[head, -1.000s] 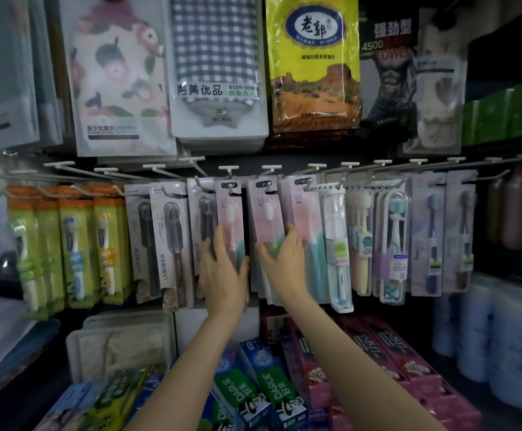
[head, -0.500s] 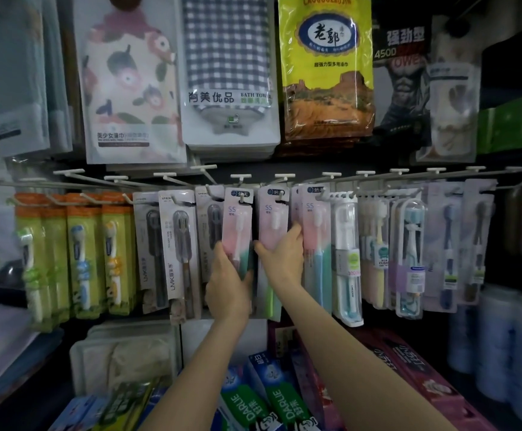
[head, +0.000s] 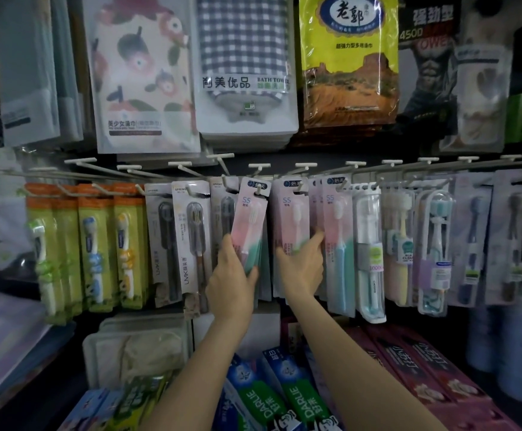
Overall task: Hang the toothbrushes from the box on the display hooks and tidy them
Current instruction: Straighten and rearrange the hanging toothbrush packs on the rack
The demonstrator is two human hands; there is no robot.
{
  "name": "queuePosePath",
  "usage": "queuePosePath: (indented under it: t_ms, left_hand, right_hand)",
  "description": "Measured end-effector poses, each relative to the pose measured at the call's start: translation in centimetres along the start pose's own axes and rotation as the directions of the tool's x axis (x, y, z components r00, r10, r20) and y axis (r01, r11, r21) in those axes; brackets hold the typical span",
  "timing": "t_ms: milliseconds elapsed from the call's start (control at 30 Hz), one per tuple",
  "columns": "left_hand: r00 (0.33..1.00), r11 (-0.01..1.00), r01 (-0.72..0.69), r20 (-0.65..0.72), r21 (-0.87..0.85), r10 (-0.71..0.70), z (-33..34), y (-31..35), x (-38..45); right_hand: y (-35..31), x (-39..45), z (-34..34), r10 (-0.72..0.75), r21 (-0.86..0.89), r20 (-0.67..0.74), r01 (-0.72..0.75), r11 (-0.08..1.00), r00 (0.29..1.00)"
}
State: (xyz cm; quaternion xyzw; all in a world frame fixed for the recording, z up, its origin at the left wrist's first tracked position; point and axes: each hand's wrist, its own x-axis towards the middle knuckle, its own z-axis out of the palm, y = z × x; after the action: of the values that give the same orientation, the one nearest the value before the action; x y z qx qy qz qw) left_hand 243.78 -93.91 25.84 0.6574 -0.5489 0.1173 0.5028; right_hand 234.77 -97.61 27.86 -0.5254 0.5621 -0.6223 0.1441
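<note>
Pink toothbrush packs already hang; left hand [head: 233, 284] pinches the tilted pack [head: 250, 222], right hand [head: 303, 265] grips its two-o'clock neighbour [head: 291, 231]; straightening remains

The left hand [head: 233, 283] grips the lower part of a pink-and-green toothbrush pack [head: 251, 219], which hangs tilted on a display hook [head: 258, 178]. The right hand [head: 303, 265] holds the neighbouring pink pack [head: 291, 219], apparently pinching its edge. Green packs [head: 88, 247] hang at the row's left end; toothpaste boxes [head: 284, 396] lie below.
</note>
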Motion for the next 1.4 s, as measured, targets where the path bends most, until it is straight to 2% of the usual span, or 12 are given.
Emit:
queuePosePath:
  t_ms: [333,467,667,833,1067,1167,1300,1400]
  left_hand:
    - [1.000,0.999,-0.027,0.001,-0.027,0.027,-0.4,0.0,-0.5]
    - [0.999,0.999,-0.034,0.013,-0.032,0.035,-0.5,-0.1,-1.3]
    - [0.999,1.000,-0.030,0.024,0.002,0.030,-1.2,0.4,-1.9]
    - [0.999,1.000,-0.020,0.043,0.023,0.019,-1.7,0.6,-2.1]
    - [0.993,0.995,0.013,0.119,-0.103,-0.001,-1.2,0.5,-3.6]
    - [0.989,0.987,0.036,0.149,-0.158,-0.013,-1.0,0.3,-4.1]
    - [0.995,0.980,0.037,0.093,-0.197,-0.019,-0.9,0.8,-3.1]
    - [0.998,0.982,-0.018,-0.054,-0.186,0.008,-1.0,1.7,-2.1]
  right_hand:
    - [2.4,-3.0,-2.3,-0.058,0.026,0.125,0.055,0.998,0.991]
    - [2.6,-2.9,-3.3,-0.079,-0.023,0.171,0.085,0.996,0.982]
    - [2.4,-3.4,-4.4,-0.147,-0.080,0.195,0.165,0.983,0.970]
    - [2.3,-3.7,-4.3,-0.145,-0.058,0.209,0.161,0.985,0.967]
    - [3.4,-4.5,-4.2,-0.074,-0.097,0.280,0.105,0.990,0.957]
    - [3.9,-4.4,-4.4,-0.097,-0.106,0.302,0.134,0.985,0.948]
    - [3.4,-3.9,-4.4,-0.165,-0.094,0.322,0.205,0.974,0.932]
    - [2.4,-3.5,-4.8,-0.240,-0.046,0.314,0.267,0.963,0.919]
